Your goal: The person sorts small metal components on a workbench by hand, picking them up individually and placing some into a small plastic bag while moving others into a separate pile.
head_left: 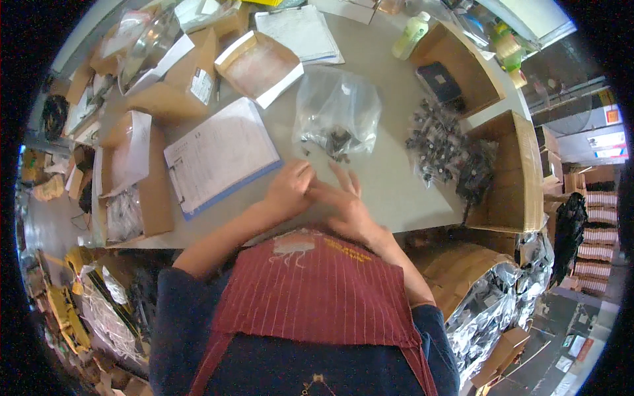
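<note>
Near the front edge of the table, my two hands meet. My left hand [290, 189] is closed, its fingers curled and pressed together. Against its fingertips, my right hand [344, 206] pinches with thumb and forefinger, while its other fingers stretch forward. Whatever lies between the fingertips is too small or hidden to make out. Just beyond the hands lies a clear plastic bag [338, 99] with small dark parts [338, 141] at its near end. A few of these parts lie loose at the bag's mouth, close to my right fingertips.
Left of my hands lies a clipboard with printed sheets [221, 150]. Behind it are an open shallow box [259, 66] and cardboard boxes [173, 86]. To the right, many small bagged black parts [436, 142] spill beside an open carton [505, 171]. A bottle [411, 36] stands at the back.
</note>
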A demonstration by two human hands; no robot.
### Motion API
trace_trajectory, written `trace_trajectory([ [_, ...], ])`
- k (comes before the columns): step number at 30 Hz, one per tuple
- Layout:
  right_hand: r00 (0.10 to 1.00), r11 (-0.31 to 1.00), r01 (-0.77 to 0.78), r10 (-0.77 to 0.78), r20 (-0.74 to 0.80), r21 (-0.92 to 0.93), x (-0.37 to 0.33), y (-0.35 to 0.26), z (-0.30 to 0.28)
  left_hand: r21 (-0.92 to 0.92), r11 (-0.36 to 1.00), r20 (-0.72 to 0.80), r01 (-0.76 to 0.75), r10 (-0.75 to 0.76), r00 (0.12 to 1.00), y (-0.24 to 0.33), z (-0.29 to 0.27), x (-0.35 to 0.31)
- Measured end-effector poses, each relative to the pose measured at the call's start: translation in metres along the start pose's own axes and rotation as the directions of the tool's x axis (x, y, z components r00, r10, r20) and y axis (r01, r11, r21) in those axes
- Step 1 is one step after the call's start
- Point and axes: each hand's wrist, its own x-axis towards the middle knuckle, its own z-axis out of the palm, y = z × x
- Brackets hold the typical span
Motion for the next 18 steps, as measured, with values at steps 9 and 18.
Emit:
trace_trajectory([
  [9,0.999,0.994,0.008,-0.014,0.048,0.113,0.007,0.044,0.011,-0.047,0.942,0.163,0.333,-0.321,0.933,-0.009,0.032,-0.022],
  [18,0.976,0.91,-0.073,-0.019,-0.218,-0.407,0.06,0.077,0.006,-0.376,0.759,0.137,0.531,-0.522,0.842,-0.014,0.038,-0.032],
])
